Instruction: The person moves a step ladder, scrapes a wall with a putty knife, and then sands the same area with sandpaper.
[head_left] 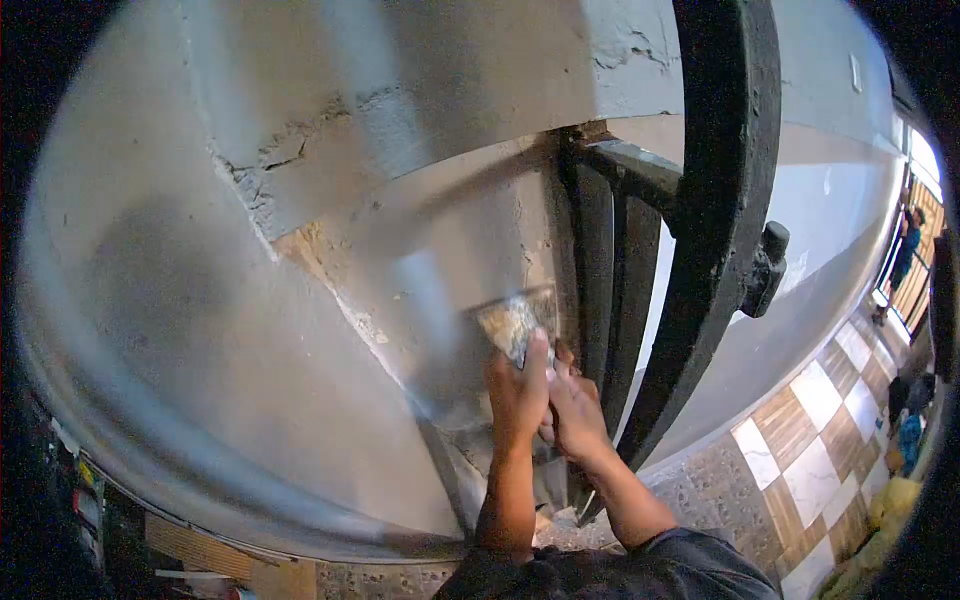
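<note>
Both of my hands are closed around a scraper, one beside the other. Its wide, flat blade (508, 322) is smeared with pale plaster, and the far edge lies right at the wall surface. The handle is hidden in my grip. My left hand (517, 392) has its thumb stretched up along the tool toward the blade. My right hand (577, 402) wraps it from the right, near the dark metal bars. The wall (460, 240) in front is greyish, with a strip of chipped, cracked plaster (275, 160) up and to the left.
A dark metal gate frame (725, 200) with a bolt (767, 270) stands close on my right. Checkered tiles (810, 480) cover the floor there, beside a yellowish cloth (890, 515). A person (908, 245) stands far off at a doorway. Assorted items (85, 490) lie at lower left.
</note>
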